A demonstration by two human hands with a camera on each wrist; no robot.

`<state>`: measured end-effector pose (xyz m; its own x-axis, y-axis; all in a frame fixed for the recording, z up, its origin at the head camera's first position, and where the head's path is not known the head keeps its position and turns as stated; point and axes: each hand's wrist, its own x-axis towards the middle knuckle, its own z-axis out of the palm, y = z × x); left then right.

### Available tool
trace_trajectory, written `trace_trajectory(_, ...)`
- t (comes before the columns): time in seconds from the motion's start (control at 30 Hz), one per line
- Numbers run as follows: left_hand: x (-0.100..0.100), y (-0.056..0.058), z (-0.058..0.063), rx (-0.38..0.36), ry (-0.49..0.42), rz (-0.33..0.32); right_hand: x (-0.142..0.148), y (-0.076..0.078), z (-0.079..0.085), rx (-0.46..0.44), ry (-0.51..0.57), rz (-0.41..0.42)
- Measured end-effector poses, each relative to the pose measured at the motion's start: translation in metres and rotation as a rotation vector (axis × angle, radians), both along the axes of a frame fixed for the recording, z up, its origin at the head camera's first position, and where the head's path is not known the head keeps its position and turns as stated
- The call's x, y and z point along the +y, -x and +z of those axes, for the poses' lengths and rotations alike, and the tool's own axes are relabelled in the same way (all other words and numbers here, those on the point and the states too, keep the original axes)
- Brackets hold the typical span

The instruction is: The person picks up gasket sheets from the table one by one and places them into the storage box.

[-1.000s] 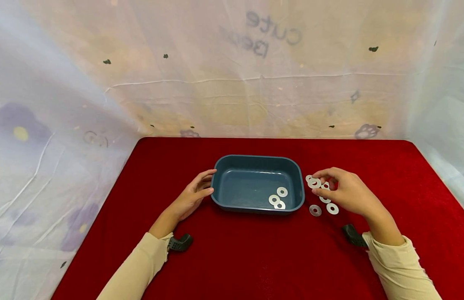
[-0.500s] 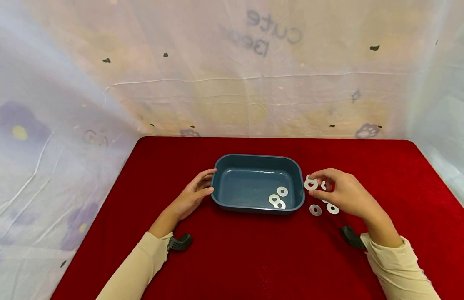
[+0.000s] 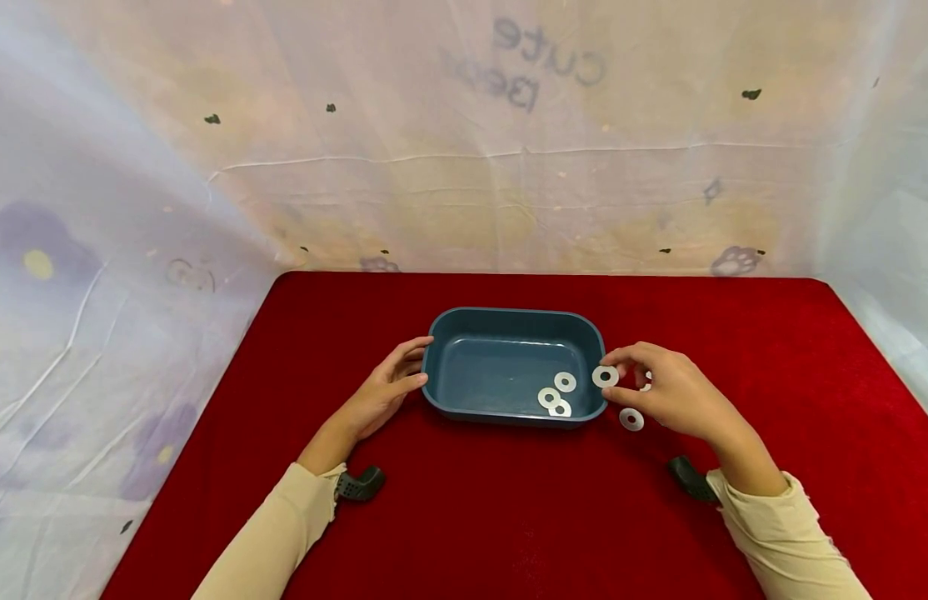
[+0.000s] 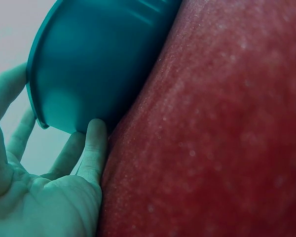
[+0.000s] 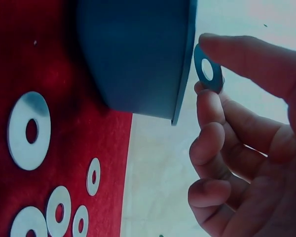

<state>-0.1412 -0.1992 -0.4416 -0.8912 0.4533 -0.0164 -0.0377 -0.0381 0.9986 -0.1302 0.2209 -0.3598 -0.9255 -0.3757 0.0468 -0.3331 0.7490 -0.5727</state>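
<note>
Between thumb and index finger my right hand [image 3: 674, 390] pinches a flat metal washer [image 3: 605, 377], held over the right rim of a blue plastic bin [image 3: 471, 413]. In the right wrist view this pinched washer [image 5: 208, 69] is up beside the bin's rim, off the red cloth. My left hand [image 3: 376, 395] touches the bin's left end with extended fingers; the left wrist view shows its fingertips against the outer wall [image 4: 74, 79]. Inside the bin, several washers lie near its front right corner, one of them a washer [image 3: 565, 382] apart from an overlapping pair [image 3: 549, 398].
A loose washer [image 3: 631, 419] lies on the red cloth [image 3: 464, 508] right of the bin. More washers [image 5: 58, 212] spread there, partly hidden by my right hand in the head view. A patterned fabric wall [image 3: 404, 192] stands behind and at both sides.
My right hand has lifted a washer from the scattered group and carried it left to the bin's right rim. The left hand and the bin have stayed in place.
</note>
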Motion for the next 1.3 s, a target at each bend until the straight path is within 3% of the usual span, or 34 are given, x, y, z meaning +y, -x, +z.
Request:
trace_trajectory(1.0, 0.000, 0.000, 0.001, 0.005, 0.008, 0.004, -0.007, 0.001, -0.007, -0.009, 0.009, 0.046)
trace_trajectory(1.3, 0.001, -0.001, 0.001, 0.011, 0.007, 0.000, 0.002, 0.005, -0.006, 0.023, 0.021, 0.007)
